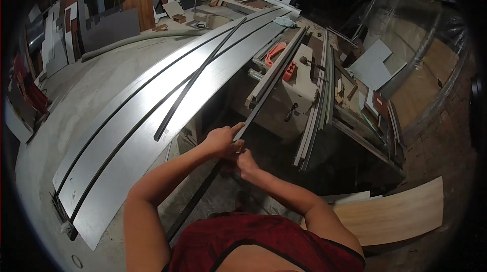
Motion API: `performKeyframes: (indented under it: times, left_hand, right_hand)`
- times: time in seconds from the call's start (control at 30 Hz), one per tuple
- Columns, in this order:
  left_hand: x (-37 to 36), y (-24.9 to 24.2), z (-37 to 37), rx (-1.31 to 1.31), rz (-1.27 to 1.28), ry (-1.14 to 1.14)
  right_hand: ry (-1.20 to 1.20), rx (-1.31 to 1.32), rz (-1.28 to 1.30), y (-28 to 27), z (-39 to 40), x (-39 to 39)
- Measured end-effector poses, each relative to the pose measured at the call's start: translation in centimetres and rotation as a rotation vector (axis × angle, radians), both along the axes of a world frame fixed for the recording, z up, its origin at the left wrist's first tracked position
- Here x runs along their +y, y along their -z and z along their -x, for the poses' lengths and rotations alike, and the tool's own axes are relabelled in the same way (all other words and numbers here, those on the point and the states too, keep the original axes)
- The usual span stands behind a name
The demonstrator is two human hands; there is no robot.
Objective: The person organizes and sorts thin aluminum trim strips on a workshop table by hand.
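Observation:
A long narrow dark strip [195,198] runs from beside my torso, up through both hands, and on toward the machine bed ahead. My left hand [221,141] is closed over it from above, thumb and forefinger along its edge. Just below, my right hand [246,163] is closed against the same strip, its fingers partly hidden. Past my fingertips the strip lies alongside several long metal profiles [274,71]. An orange-red clamp-like piece [275,53] and a smaller red block [289,71] rest beside those profiles.
Left of me stretches a wide silver sliding table [137,114] with dark grooves and a loose dark bar [195,81] across it. More long profiles [310,130] lie to the right. A wooden board [390,213] sits low at right; panels [111,28] lean at the back left.

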State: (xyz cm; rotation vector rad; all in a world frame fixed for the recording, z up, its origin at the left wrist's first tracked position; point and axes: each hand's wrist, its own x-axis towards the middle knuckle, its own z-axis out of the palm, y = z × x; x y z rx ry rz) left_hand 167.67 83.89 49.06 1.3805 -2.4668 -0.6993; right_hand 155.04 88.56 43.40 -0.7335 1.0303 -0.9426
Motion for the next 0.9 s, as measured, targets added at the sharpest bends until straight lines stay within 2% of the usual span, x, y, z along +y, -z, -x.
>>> performKeyframes:
  times: [0.13, 0.27, 0.4, 0.43, 0.53, 0.57, 0.6, 0.63, 0.67, 0.77, 0.9]
  left_hand:
    - [-1.8, 1.7, 3.1, -0.006, 0.027, -0.045]
    - [-2.6, 3.2, 4.6, 0.015, 0.034, -0.085]
    - [-2.6, 5.0, 4.5, 0.083, 0.028, -0.106]
    - [-2.3, 5.1, 4.3, 0.088, 0.033, -0.099]
    - [-1.1, 4.6, 3.5, 0.092, 0.015, -0.089]
    - [-0.5, 3.9, 3.2, 0.088, -0.012, -0.09]
    - [0.0, 3.4, 2.9, 0.085, -0.04, -0.093]
    - [0.6, 3.3, 2.6, 0.115, -0.046, -0.096]
    - [1.2, 3.3, 2.4, 0.146, -0.052, -0.099]
    - [2.7, 3.5, 1.6, 0.153, -0.067, -0.107]
    - [4.8, 3.7, 0.1, 0.135, -0.086, -0.086]
  right_hand:
    - [-0.153, 0.024, 0.103, 0.8, -0.6, 1.6]
    - [-0.271, 0.087, -0.137, 0.3, -1.5, 3.9]
    - [-0.3, 0.124, -0.162, 0.3, -2.3, 5.5]
    - [-0.413, 0.152, -0.106, 1.2, -1.7, 5.1]
    - [-0.691, 0.117, -0.175, 1.7, 1.1, 3.5]
    - [-0.748, 0.219, -0.123, 1.6, 2.3, 2.6]
    - [-0.644, 0.315, 0.001, 1.4, 3.1, 2.1]
    - [-0.537, 0.288, -0.095, 2.9, 4.2, 0.1]
    - [-0.469, 0.329, -0.162, 2.1, 5.5, -1.5]
    - [-0.021, 0.253, -0.13, 1.5, 8.8, -5.1]
    - [0.185, 0.145, -0.023, 1.4, 11.2, -9.0]
